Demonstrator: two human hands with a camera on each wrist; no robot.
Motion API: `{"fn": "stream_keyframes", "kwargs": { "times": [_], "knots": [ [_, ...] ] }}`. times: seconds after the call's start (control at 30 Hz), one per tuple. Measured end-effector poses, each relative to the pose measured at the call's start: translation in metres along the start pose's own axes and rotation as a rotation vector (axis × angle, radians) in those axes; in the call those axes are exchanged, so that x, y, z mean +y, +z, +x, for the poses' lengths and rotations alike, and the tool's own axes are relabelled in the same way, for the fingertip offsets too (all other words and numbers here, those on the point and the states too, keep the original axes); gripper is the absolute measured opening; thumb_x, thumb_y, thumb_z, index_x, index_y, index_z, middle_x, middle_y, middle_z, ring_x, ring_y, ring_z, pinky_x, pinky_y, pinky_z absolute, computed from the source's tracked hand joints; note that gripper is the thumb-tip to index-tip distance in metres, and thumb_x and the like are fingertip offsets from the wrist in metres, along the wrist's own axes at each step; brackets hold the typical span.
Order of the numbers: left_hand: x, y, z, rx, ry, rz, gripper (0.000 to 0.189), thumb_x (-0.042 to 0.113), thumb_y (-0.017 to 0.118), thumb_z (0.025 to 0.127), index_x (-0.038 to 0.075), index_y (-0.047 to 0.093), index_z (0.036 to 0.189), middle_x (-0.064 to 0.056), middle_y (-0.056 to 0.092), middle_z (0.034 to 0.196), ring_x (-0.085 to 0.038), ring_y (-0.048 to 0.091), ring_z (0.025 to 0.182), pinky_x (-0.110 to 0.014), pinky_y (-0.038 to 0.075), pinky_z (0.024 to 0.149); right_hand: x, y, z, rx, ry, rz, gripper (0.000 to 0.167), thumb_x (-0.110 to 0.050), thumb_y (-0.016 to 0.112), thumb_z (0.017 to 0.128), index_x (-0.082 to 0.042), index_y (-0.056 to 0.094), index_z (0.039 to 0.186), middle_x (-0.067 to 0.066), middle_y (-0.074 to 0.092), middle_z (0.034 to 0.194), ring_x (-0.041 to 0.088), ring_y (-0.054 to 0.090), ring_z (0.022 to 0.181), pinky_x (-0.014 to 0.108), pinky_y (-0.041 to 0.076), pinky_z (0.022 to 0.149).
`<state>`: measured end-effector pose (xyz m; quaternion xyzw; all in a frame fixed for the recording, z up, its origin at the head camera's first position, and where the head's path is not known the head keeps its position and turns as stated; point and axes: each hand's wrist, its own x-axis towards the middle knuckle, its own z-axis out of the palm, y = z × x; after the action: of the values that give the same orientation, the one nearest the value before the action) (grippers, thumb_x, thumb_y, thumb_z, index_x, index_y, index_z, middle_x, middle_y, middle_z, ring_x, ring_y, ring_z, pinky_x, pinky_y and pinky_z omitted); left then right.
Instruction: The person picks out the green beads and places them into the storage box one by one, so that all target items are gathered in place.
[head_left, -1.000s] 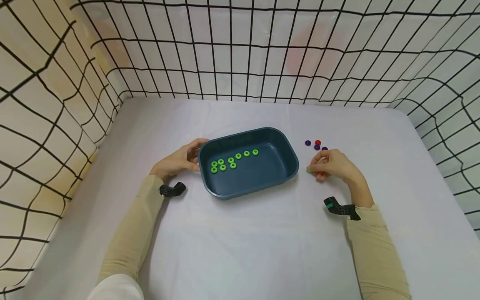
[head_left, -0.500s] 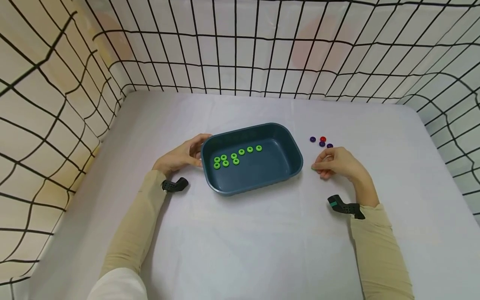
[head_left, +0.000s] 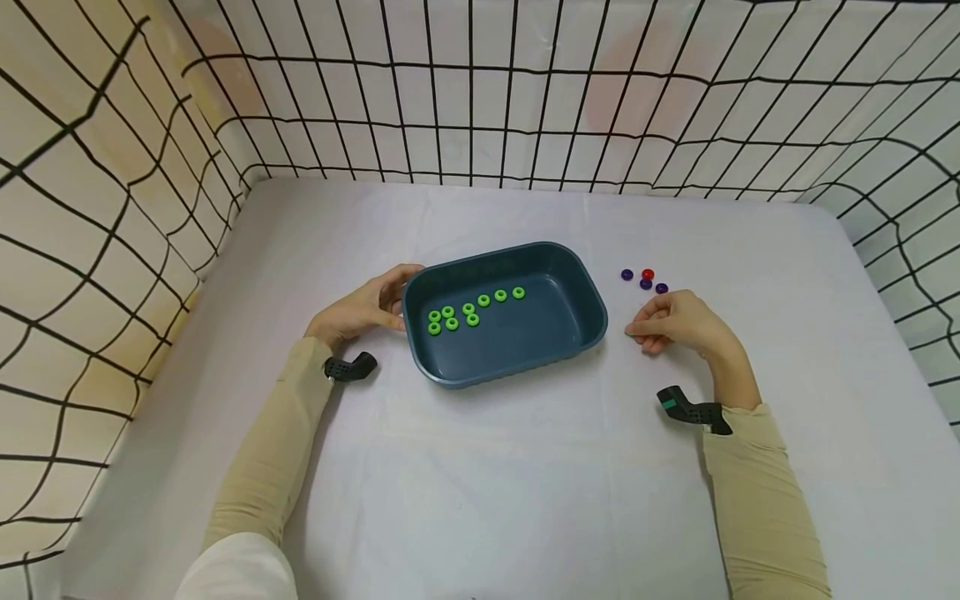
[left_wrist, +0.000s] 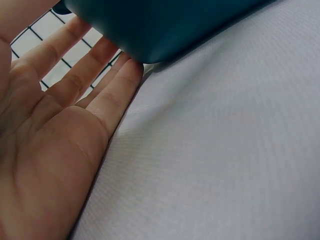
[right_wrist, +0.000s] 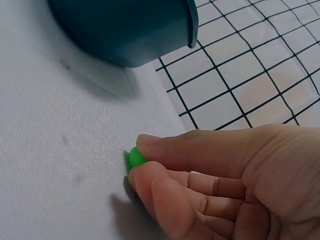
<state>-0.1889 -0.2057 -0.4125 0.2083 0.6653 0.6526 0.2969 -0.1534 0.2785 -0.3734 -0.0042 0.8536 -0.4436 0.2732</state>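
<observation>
A dark blue-green plastic tub [head_left: 517, 354] sits on the table with several small green rings [head_left: 483, 301] on its floor. My left hand [head_left: 360, 308] holds the tub's left end, thumb on the short side and fingers reaching round the far corner. Its fingertips lie against the outer wall in the left wrist view. To the right of the tub, my right hand [head_left: 678, 325] pinches one green ring [right_wrist: 136, 158] between thumb and index finger, low over the cloth. In the head view that ring is hidden by the fingers.
Beyond the right hand lie a red ring [head_left: 648, 273] and several dark purple rings [head_left: 627, 274]. A white cloth [head_left: 480, 475] covers the table. Black netting [head_left: 495, 125] stands along the back and both sides. Each wrist carries a black camera mount [head_left: 690, 408].
The head view has shifted slightly. The pinched green ring, visible at the right fingertips one second ago, is now covered by them. Both hands stay nearly in place and the tub's contents look the same.
</observation>
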Motion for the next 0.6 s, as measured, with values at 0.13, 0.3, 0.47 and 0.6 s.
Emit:
{"fn": "stream_keyframes", "kwargs": {
  "times": [0.13,0.3,0.47,0.6],
  "knots": [
    [0.0000,0.0000,-0.0003,0.001,-0.006,-0.001,0.093,0.018,0.091,0.070,0.014,0.038,0.147,-0.004,0.048,0.141,-0.020,0.042,0.129,-0.030,0.032,0.113,-0.0016,0.0007,-0.0004,0.001,0.015,0.002,0.032,-0.014,0.072,0.090,0.014,0.059,0.102,0.003,0.067,0.069,0.010,0.065,0.056,0.025,0.058,0.059],
    [0.0004,-0.0003,-0.0004,0.006,-0.012,-0.004,0.094,0.017,0.091,0.070,0.013,0.038,0.147,-0.005,0.047,0.142,-0.020,0.042,0.130,-0.029,0.033,0.113,-0.0010,0.0019,-0.0001,0.007,0.022,0.003,0.032,-0.014,0.073,0.090,0.013,0.060,0.101,0.003,0.067,0.069,0.010,0.065,0.056,0.025,0.057,0.058],
    [0.0011,0.0003,-0.0004,0.006,-0.011,-0.009,0.096,0.018,0.092,0.069,0.012,0.037,0.147,-0.006,0.046,0.143,-0.020,0.042,0.130,-0.028,0.033,0.112,0.0007,0.0027,0.0009,0.014,0.027,-0.008,0.031,-0.015,0.073,0.090,0.012,0.061,0.100,0.003,0.067,0.069,0.010,0.065,0.056,0.025,0.057,0.058],
    [0.0012,0.0001,0.0000,0.009,-0.016,-0.010,0.095,0.015,0.091,0.070,0.012,0.036,0.148,-0.007,0.046,0.144,-0.021,0.042,0.130,-0.029,0.034,0.112,0.0003,0.0032,0.0006,0.012,0.030,-0.019,0.031,-0.015,0.073,0.090,0.012,0.061,0.100,0.003,0.067,0.069,0.010,0.065,0.056,0.024,0.057,0.059]
  ]
}}
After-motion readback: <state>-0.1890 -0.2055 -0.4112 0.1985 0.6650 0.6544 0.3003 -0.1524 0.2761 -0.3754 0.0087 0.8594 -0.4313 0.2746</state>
